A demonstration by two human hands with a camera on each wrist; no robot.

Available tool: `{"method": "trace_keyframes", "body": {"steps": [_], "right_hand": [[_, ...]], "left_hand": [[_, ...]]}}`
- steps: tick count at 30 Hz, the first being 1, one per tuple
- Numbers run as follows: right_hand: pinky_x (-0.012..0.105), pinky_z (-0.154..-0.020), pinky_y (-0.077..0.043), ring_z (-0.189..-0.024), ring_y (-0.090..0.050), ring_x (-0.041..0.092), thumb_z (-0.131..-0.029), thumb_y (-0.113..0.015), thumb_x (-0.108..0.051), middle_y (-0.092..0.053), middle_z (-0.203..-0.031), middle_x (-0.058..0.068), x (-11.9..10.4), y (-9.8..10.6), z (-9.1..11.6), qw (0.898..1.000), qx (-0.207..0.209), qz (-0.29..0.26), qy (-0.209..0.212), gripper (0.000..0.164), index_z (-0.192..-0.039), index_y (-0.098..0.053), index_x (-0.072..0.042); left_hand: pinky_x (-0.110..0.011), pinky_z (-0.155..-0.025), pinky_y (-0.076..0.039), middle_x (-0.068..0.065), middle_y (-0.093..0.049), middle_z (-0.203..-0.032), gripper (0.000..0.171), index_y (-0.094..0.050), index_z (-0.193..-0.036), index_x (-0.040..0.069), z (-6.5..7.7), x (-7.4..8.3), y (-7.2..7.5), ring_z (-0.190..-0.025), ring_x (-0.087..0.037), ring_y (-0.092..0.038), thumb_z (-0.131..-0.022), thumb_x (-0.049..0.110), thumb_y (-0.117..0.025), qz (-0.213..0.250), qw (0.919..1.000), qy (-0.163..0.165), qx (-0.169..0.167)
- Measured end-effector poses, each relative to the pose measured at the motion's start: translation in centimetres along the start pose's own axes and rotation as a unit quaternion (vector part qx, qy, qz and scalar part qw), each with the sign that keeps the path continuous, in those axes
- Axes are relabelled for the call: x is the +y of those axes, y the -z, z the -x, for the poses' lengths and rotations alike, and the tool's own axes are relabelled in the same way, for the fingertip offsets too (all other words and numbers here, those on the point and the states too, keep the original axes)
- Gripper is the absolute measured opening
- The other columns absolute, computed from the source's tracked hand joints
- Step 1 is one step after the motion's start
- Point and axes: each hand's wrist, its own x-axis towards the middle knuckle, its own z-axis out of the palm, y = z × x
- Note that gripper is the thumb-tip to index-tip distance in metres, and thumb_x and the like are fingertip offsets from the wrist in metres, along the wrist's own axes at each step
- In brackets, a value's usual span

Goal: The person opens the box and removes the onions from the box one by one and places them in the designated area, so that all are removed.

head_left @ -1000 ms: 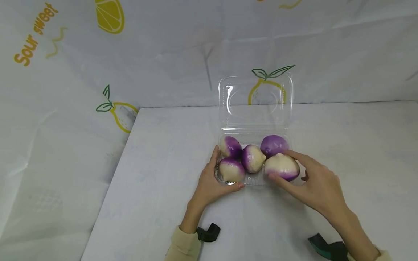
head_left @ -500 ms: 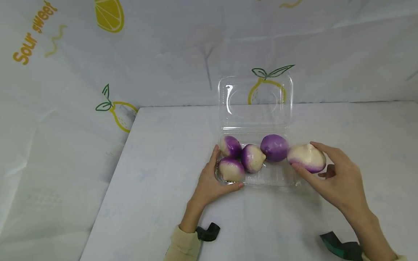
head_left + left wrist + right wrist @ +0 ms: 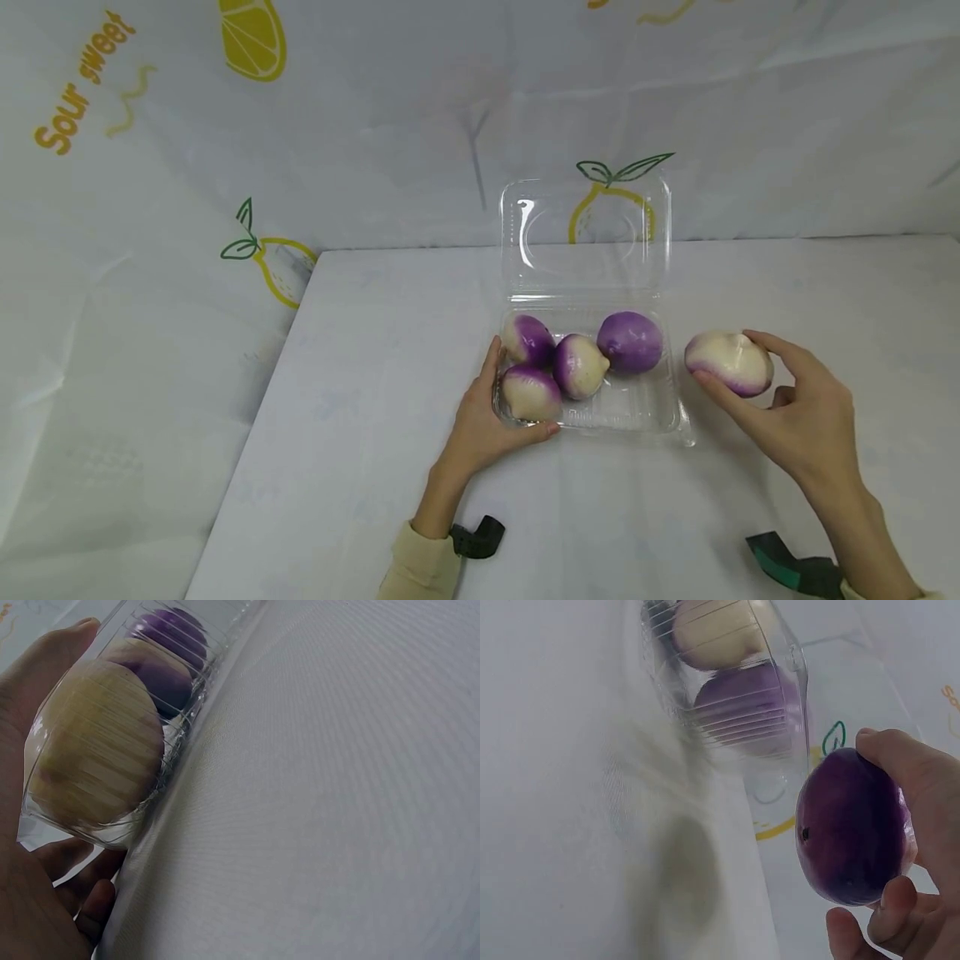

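In the head view a purple-and-white turnip (image 3: 729,363) is held up off the table, just right of the clear plastic container (image 3: 637,408). My right hand (image 3: 806,408) pinches it between thumb and fingers; the right wrist view shows the turnip's purple underside (image 3: 851,832). My left hand (image 3: 480,417) grips the container's near left corner, its thumb along the front wall and fingers at the left side. Several more turnips lie inside: two at the left, one in the middle (image 3: 581,367), and a mostly purple one (image 3: 630,342) at the back right. The container's lid (image 3: 585,267) stands open.
The container rests on a white-covered table (image 3: 360,400). Behind it hangs a white cloth (image 3: 405,167) printed with lemons and lettering. Dark wrist mounts (image 3: 480,537) are strapped to both forearms.
My right hand has lifted the turnip out of the container's front right part and carried it to the right, past the side wall. My left hand has stayed on the container's corner.
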Motion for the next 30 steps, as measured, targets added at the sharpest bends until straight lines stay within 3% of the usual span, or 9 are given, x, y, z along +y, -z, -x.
{"method": "trace_keyframes", "body": {"steps": [6,10,13,18,22,24,26,28,30], "right_hand": [[0.008,-0.049,-0.033,-0.051,-0.039,-0.005,-0.063,-0.098,-0.018,-0.050,-0.108,-0.041,1.0,0.0,-0.1,0.999,0.006,0.034,-0.031,0.069,-0.126,-0.072,-0.013],[0.004,-0.056,-0.035,-0.062,-0.045,-0.007,-0.064,-0.097,-0.022,-0.070,-0.120,-0.004,1.9,0.0,-0.1,0.998,0.003,0.054,-0.042,0.068,-0.127,-0.071,-0.012],[0.005,-0.057,-0.035,-0.060,-0.044,-0.009,-0.066,-0.096,-0.025,-0.068,-0.124,0.023,2.5,0.0,-0.2,0.997,-0.006,0.065,-0.047,0.069,-0.128,-0.070,-0.012],[0.009,-0.056,-0.033,-0.054,-0.040,-0.009,-0.067,-0.096,-0.027,-0.068,-0.121,0.019,3.6,-0.2,-0.3,0.996,-0.008,0.075,-0.051,0.069,-0.129,-0.070,-0.014],[0.012,-0.054,-0.031,-0.050,-0.038,-0.008,-0.068,-0.095,-0.029,-0.065,-0.115,-0.011,4.2,-0.3,-0.2,0.995,-0.006,0.079,-0.058,0.068,-0.130,-0.070,-0.015],[0.014,-0.052,-0.031,-0.046,-0.037,-0.007,-0.068,-0.095,-0.030,-0.056,-0.107,-0.031,4.4,-0.4,-0.2,0.995,-0.003,0.076,-0.063,0.069,-0.130,-0.070,-0.016],[0.016,-0.049,-0.029,-0.044,-0.035,-0.006,-0.068,-0.095,-0.030,-0.046,-0.099,-0.042,4.5,-0.4,-0.2,0.995,-0.002,0.073,-0.067,0.069,-0.130,-0.069,-0.016],[0.019,-0.046,-0.028,-0.041,-0.032,-0.004,-0.068,-0.095,-0.030,-0.045,-0.085,-0.042,4.5,-0.4,-0.2,0.995,-0.005,0.074,-0.068,0.069,-0.131,-0.069,-0.015],[0.021,-0.045,-0.026,-0.039,-0.029,-0.004,-0.071,-0.093,-0.030,-0.046,-0.070,-0.034,4.6,-0.4,-0.2,0.995,-0.015,0.078,-0.068,0.070,-0.133,-0.066,-0.014]], "left_hand": [[-0.051,-0.124,-0.032,0.001,-0.025,-0.170,0.133,-0.008,-0.165,0.031,0.1,-0.2,-0.1,-0.156,-0.022,-0.030,-0.065,0.048,-0.094,0.000,1.0000,0.004,0.001],[-0.052,-0.124,-0.032,0.001,-0.025,-0.170,0.133,-0.008,-0.165,0.031,0.0,-0.2,-0.1,-0.156,-0.022,-0.030,-0.065,0.048,-0.094,-0.002,1.0000,0.002,0.002],[-0.052,-0.124,-0.032,0.001,-0.026,-0.170,0.134,-0.007,-0.165,0.031,0.0,-0.2,-0.1,-0.156,-0.022,-0.030,-0.065,0.047,-0.094,-0.002,1.0000,0.002,0.003],[-0.051,-0.124,-0.032,0.002,-0.025,-0.170,0.134,-0.007,-0.165,0.031,0.0,-0.1,-0.1,-0.156,-0.021,-0.030,-0.065,0.046,-0.094,0.002,1.0000,0.004,0.002],[-0.053,-0.124,-0.032,0.001,-0.025,-0.170,0.133,-0.007,-0.165,0.030,0.0,0.0,0.0,-0.156,-0.023,-0.030,-0.066,0.045,-0.094,0.010,0.9999,0.000,0.000],[-0.054,-0.124,-0.032,0.000,-0.025,-0.170,0.133,-0.008,-0.165,0.030,0.1,0.0,0.0,-0.156,-0.023,-0.030,-0.066,0.044,-0.094,0.012,0.9999,-0.001,0.000],[-0.054,-0.124,-0.031,0.001,-0.024,-0.170,0.133,-0.008,-0.165,0.030,0.1,0.0,0.0,-0.156,-0.023,-0.029,-0.066,0.044,-0.094,0.013,0.9999,-0.001,0.000],[-0.053,-0.124,-0.031,0.001,-0.024,-0.171,0.133,-0.008,-0.165,0.030,0.1,0.1,0.0,-0.156,-0.023,-0.029,-0.066,0.044,-0.094,0.013,0.9999,0.000,0.000],[-0.052,-0.125,-0.031,0.002,-0.024,-0.171,0.133,-0.007,-0.165,0.030,0.1,0.1,0.0,-0.156,-0.022,-0.028,-0.066,0.044,-0.094,0.012,0.9999,0.002,-0.001]]}}
